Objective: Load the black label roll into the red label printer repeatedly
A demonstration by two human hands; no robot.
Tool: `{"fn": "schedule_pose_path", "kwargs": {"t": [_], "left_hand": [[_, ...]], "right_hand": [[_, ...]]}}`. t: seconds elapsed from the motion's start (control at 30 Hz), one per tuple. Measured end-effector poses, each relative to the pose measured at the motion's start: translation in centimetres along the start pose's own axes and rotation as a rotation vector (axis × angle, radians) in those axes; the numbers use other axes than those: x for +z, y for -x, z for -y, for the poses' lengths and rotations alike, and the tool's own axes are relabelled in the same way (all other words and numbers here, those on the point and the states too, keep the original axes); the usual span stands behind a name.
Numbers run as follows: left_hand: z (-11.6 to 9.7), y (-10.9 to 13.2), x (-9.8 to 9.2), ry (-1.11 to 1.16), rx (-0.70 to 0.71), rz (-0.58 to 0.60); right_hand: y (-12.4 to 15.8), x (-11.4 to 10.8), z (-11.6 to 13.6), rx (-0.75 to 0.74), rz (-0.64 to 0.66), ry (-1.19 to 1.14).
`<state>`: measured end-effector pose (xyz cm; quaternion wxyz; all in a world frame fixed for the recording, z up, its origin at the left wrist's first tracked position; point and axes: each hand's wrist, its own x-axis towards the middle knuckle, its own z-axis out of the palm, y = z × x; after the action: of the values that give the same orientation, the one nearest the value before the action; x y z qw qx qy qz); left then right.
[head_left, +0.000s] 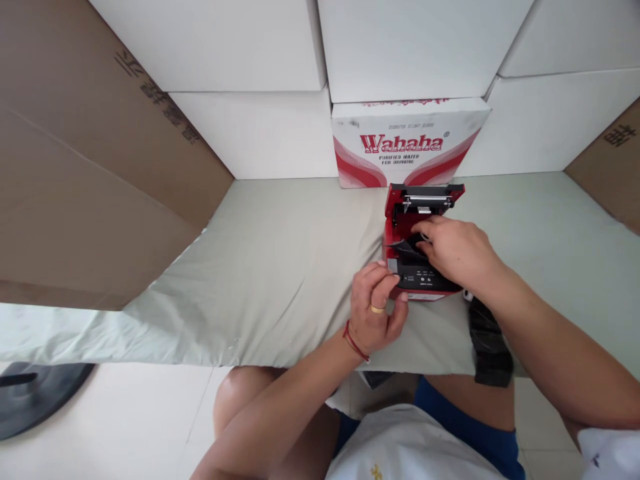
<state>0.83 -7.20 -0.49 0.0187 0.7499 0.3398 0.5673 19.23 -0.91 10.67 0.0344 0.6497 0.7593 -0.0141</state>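
Note:
A red and black receipt printer (430, 279) stands on the cloth-covered table with its lid (426, 197) raised. My left hand (374, 308), fingers curled, grips the printer's front left corner, thumb against the front face. Reaching into the open compartment from the right, my right hand (457, 250) has its fingers bent around a black strip (406, 249), whose loose end sticks out to the left. Its fingertips are partly hidden inside. Another black strip or folded piece (493, 343) hangs over the table's front edge, below my right forearm.
A white and red Wahaha water carton (407, 143) stands right behind the printer. White boxes (260, 133) are stacked along the back. Large brown cardboard panels (100, 187) flank the table at left and right. Pale green cloth (270, 267) covers the table; a black round base (40, 400) stands on the floor.

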Motion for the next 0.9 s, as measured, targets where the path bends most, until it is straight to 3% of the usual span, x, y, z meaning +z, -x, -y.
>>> {"fn": "schedule_pose_path", "kwargs": {"t": [0.17, 0.3, 0.4, 0.6, 0.9], "left_hand": [[1.1, -0.8, 0.1, 0.053, -0.194, 0.055], [2.0, -1.6, 0.3, 0.183, -0.350, 0.146], [2.1, -2.2, 0.1, 0.206, -0.347, 0.166], [1.9, -2.3, -0.3, 0.214, -0.332, 0.111], [1.7, -2.2, -0.3, 0.222, -0.336, 0.113]], "right_hand": [[-0.7, 0.3, 0.0, 0.033, -0.028, -0.025], [-0.6, -0.1, -0.4, -0.027, 0.073, 0.016], [-0.2, -0.6, -0.5, -0.067, 0.142, 0.040], [0.9, -0.8, 0.0, 0.010, 0.103, 0.012], [-0.9, -1.8, 0.1, -0.063, 0.235, -0.002]]}}
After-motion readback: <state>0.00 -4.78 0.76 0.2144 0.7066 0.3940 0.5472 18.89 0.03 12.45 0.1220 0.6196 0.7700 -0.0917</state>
